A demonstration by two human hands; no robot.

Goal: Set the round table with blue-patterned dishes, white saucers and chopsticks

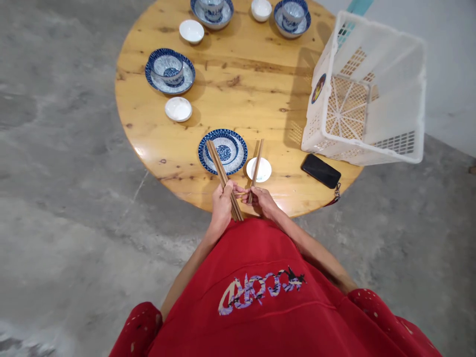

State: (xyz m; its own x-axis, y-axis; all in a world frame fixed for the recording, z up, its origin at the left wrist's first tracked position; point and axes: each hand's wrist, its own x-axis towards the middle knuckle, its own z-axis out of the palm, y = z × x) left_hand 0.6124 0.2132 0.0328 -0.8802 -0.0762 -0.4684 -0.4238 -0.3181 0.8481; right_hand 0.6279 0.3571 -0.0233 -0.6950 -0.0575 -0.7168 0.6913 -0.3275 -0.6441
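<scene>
My left hand (pixel 222 204) is closed round a bundle of brown chopsticks (pixel 219 166) that slants up over a blue-patterned plate (pixel 234 153) at the near edge of the round wooden table (pixel 241 84). My right hand (pixel 262 199) pinches a pair of chopsticks (pixel 257 158) whose far ends lie over a small white dish (pixel 263 171). The two hands touch at the fingertips just off the table's edge.
A white plastic basket (pixel 366 94) lies tipped on the table's right side, with a black phone (pixel 320 170) beside it. Further back stand blue-patterned bowls on plates (pixel 169 69) (pixel 211 10) (pixel 292 15) and small white dishes (pixel 178 109) (pixel 191 30) (pixel 261 9). Bare concrete floor (pixel 67 148) surrounds the table.
</scene>
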